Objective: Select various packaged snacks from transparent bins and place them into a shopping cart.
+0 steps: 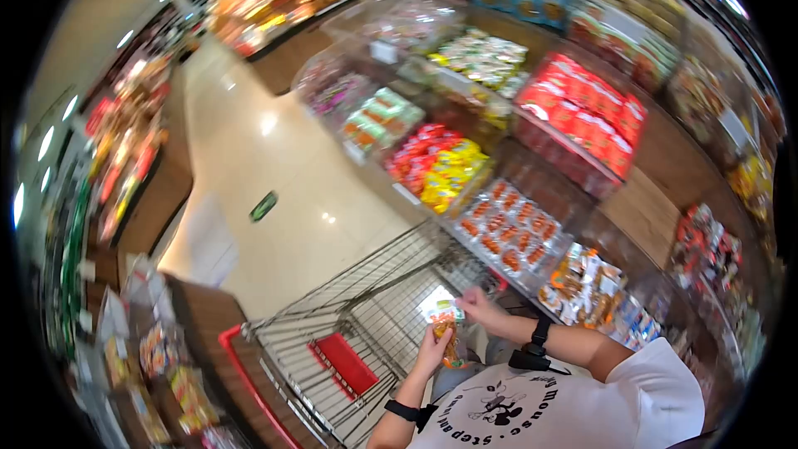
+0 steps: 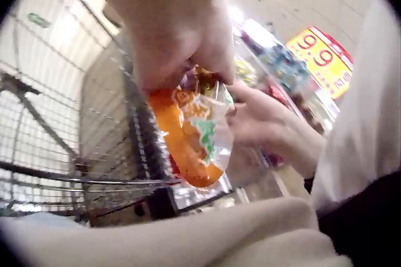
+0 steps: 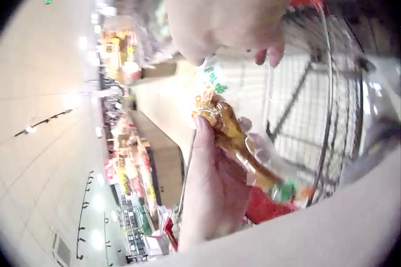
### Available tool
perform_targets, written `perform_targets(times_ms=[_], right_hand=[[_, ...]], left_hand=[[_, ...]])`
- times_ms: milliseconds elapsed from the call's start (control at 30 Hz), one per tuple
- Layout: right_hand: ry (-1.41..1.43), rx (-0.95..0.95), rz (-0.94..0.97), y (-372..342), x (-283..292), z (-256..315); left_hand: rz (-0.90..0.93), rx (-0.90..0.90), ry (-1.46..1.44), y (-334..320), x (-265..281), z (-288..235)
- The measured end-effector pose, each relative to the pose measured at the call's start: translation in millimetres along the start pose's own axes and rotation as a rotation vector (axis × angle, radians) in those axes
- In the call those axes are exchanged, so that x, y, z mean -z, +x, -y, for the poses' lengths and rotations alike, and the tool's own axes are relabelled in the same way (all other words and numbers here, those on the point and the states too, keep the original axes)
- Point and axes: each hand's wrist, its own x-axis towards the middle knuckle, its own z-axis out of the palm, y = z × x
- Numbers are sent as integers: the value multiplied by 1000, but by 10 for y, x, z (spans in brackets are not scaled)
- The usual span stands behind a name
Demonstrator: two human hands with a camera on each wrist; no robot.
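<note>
A small clear snack package with orange contents and white and green print is held over the cart. My left hand grips its lower part, with the thumb across the front in the right wrist view. My right hand is at the package's top edge, fingers bent, and appears to pinch it. In the left wrist view the left hand covers one end of the package, and the right hand is beside it. Part of the right fingertips' contact is hidden in the right wrist view.
A wire shopping cart with a red panel stands in front of me. Bins of packaged sweets, including red packs and yellow packs, line the right side. More shelves stand at left, beyond the shiny floor.
</note>
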Motion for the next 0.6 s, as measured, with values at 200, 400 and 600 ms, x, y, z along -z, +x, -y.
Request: perform_targets(times_ms=[200,400,600], right_hand=[[187,-531,842,-60,-1112,-814],[-806,-235,697,-9,-1477,-927],[-518,185,376,-327,-423,-229]], left_hand=[[-483,20,2,-406,940,971],[-563,554,192,-743,1538,1026],[-328,493,99,-504,1361,1000]])
